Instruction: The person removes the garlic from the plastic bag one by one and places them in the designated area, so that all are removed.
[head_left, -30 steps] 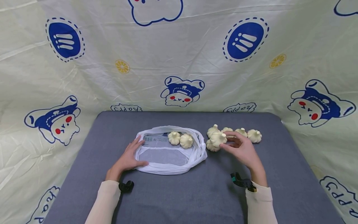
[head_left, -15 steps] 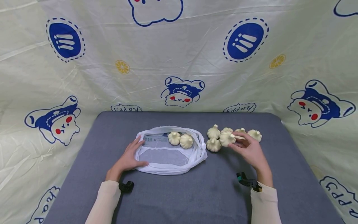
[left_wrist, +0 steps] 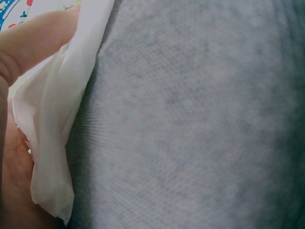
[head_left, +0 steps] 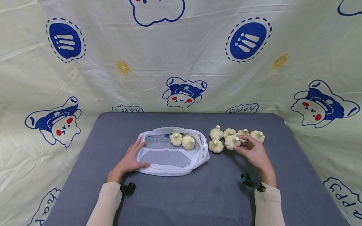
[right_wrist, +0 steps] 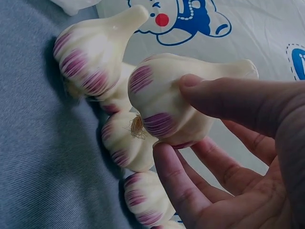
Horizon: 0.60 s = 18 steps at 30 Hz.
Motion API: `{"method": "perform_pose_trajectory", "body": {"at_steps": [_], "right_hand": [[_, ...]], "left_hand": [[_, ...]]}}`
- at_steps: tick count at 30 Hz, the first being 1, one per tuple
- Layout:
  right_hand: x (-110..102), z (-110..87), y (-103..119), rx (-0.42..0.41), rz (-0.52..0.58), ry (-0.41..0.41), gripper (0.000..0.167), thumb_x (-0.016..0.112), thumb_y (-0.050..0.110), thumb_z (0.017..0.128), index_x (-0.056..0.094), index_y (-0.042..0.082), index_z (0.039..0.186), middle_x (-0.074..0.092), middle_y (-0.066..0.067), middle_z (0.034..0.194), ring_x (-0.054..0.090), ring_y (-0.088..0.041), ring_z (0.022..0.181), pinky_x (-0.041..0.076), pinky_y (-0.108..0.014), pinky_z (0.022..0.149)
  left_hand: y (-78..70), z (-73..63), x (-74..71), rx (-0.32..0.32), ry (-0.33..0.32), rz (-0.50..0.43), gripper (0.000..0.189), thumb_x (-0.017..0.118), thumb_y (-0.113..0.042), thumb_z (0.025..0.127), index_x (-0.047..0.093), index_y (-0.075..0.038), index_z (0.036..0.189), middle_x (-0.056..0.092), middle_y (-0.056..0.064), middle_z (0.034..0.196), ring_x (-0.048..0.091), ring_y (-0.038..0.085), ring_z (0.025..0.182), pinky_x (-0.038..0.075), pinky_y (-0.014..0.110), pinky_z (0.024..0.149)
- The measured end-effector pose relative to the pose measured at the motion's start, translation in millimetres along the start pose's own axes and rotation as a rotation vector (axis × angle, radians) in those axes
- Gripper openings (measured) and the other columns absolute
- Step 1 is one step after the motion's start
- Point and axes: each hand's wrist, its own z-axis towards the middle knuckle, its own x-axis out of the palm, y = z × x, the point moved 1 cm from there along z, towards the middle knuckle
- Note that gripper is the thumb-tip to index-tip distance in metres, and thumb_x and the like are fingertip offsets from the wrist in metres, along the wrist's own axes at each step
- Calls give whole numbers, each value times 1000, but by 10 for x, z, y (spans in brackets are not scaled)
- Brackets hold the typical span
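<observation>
A white plastic bag (head_left: 169,171) lies with its mouth spread on the table, and two garlic bulbs (head_left: 188,142) sit inside. My left hand (head_left: 130,158) rests at the bag's left rim, thumb and fingers spread wide over the edge. In the left wrist view the thumb (left_wrist: 38,40) reaches over the white plastic (left_wrist: 57,124). Right of the bag, my right hand (head_left: 254,153) pinches a garlic bulb (right_wrist: 164,98) between thumb and fingertips. This bulb is off-white with purple streaks and dry roots, its stem pointing right in the right wrist view.
Several more garlic bulbs stand close by: one bulb (head_left: 216,146) near the bag, another bulb (head_left: 216,133) behind it, and a row out to a bulb (head_left: 257,136) at the right. A grey cloth (head_left: 181,201) covers the table; a printed curtain (head_left: 181,56) hangs behind.
My right hand has moved to the right with the garlic bulb, away from the bulbs nearest the bag. The left hand and the bag have stayed in place.
</observation>
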Motion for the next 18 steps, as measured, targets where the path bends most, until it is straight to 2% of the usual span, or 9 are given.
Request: {"method": "perform_pose_trajectory", "body": {"at_steps": [4,13,15,18], "right_hand": [[-7,15,-47,9,-32,-1,51,80,20,92,60,2,136,55,-14,140,57,11,104,53,-9,83],[-6,43,-179,30,-60,-4,53,79,15,92,59,1,138,56,-19,140,59,6,100,53,-12,77],[-2,46,-200,47,-67,2,54,79,16,92,59,2,140,56,-20,142,60,1,104,53,-12,78],[12,50,-222,68,-76,13,56,79,18,92,57,2,141,55,-22,143,64,-15,112,53,-12,78]], "left_hand": [[-2,9,1,4,-3,2,102,87,-41,76,37,-7,159,14,13,174,12,44,158,5,64,127],[-10,5,1,12,-6,0,102,87,-41,76,38,-7,158,14,13,174,12,43,158,5,64,127],[-6,6,-1,16,-8,1,102,87,-40,76,38,-6,158,14,14,173,12,44,158,5,64,127],[0,6,0,21,-12,6,102,87,-39,75,38,-6,158,15,14,173,13,44,158,5,64,127]]}}
